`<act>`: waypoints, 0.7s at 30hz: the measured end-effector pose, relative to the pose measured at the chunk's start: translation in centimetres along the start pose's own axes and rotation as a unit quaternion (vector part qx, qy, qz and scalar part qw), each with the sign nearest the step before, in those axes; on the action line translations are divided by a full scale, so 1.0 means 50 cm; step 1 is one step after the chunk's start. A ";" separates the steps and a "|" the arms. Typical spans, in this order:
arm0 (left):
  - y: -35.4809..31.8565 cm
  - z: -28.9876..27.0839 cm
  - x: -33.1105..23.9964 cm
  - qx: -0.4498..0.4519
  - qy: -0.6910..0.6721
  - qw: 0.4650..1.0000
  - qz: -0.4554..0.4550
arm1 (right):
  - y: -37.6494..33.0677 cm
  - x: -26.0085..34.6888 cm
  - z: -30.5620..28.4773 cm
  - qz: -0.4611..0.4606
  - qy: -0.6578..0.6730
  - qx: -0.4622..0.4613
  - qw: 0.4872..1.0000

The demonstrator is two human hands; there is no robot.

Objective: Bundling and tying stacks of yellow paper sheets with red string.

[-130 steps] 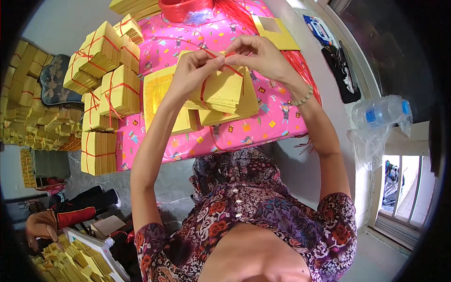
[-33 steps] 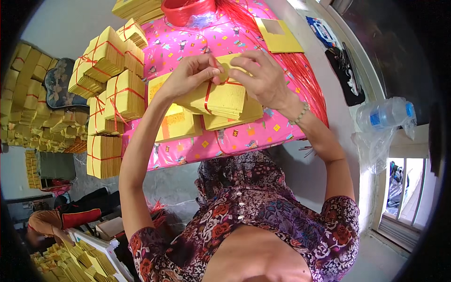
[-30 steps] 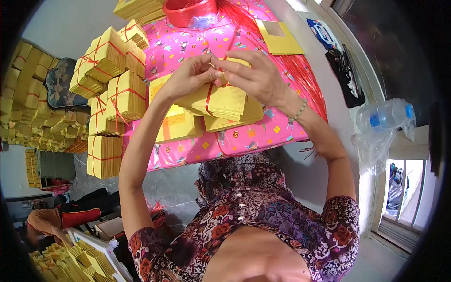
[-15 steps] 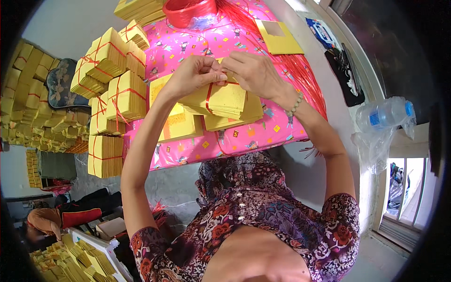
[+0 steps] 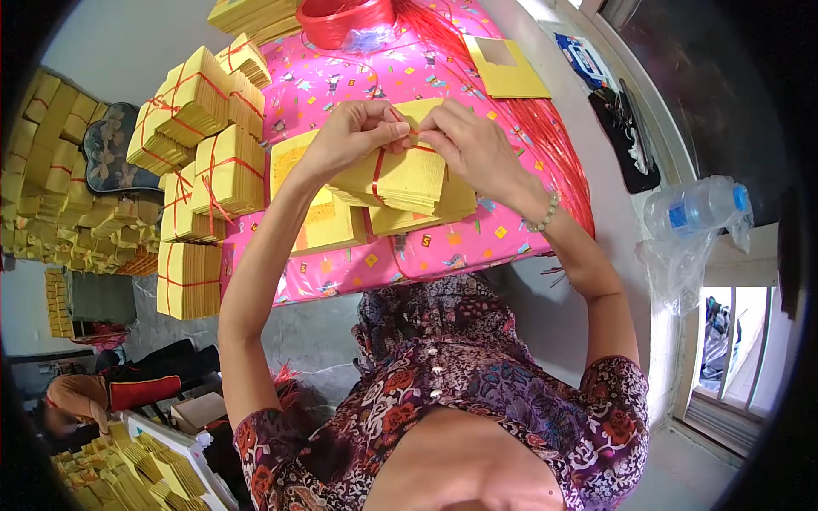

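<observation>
A bundle of yellow paper (image 5: 405, 185) lies on the pink patterned tablecloth (image 5: 341, 277), with a red plastic string (image 5: 378, 175) wrapped round it. Above its top, my left hand (image 5: 362, 136) pinches the string between thumb and fingers. My right hand (image 5: 479, 149), a beaded bracelet at its wrist, grips the string close by, thumb and forefinger together. The fingers partly hide where the string crosses. Under and beside the bundle rest more yellow paper stacks (image 5: 328, 228), one with an orange printed patch.
Tied yellow bundles (image 5: 228, 170) are piled along the table's left edge. A red coil of string (image 5: 345, 21) and loose red strands (image 5: 545, 140) lie at the back and right. A yellow sheet (image 5: 511, 81) sits there too. A plastic bottle (image 5: 694, 209) stands right. Another person (image 5: 77, 396) bends at lower left.
My right hand has shifted slightly right and down, its fingers curling closer together. My left hand stays nearly in place, still pinching the string.
</observation>
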State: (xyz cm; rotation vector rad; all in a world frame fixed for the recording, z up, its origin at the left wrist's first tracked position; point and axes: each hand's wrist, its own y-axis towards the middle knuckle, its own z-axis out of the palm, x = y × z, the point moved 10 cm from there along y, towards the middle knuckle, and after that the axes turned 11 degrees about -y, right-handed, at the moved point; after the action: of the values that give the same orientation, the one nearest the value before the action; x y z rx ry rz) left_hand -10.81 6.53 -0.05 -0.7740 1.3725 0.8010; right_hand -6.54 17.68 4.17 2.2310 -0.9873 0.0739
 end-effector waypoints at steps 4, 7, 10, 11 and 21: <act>0.003 0.004 -0.001 0.017 0.015 1.000 -0.015 | -0.017 0.017 0.007 0.015 -0.027 0.010 0.999; 0.000 0.002 -0.001 0.029 0.053 0.998 0.001 | -0.015 0.021 0.007 -0.007 -0.001 0.025 1.000; -0.005 0.007 -0.004 0.032 0.045 0.998 0.032 | 0.000 -0.020 0.016 0.075 0.028 0.085 0.993; -0.009 0.010 -0.009 0.028 0.064 0.996 0.055 | 0.005 -0.029 0.023 0.076 0.028 0.085 0.993; -0.068 0.081 -0.088 -0.030 0.442 0.853 0.275 | 0.028 -0.057 0.051 0.055 0.103 0.072 0.991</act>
State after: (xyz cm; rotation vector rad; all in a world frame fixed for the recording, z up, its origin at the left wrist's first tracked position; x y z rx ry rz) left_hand -5.96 8.00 4.56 -0.8454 2.4883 0.9703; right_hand -10.03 17.26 2.14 2.2428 -1.0164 0.4275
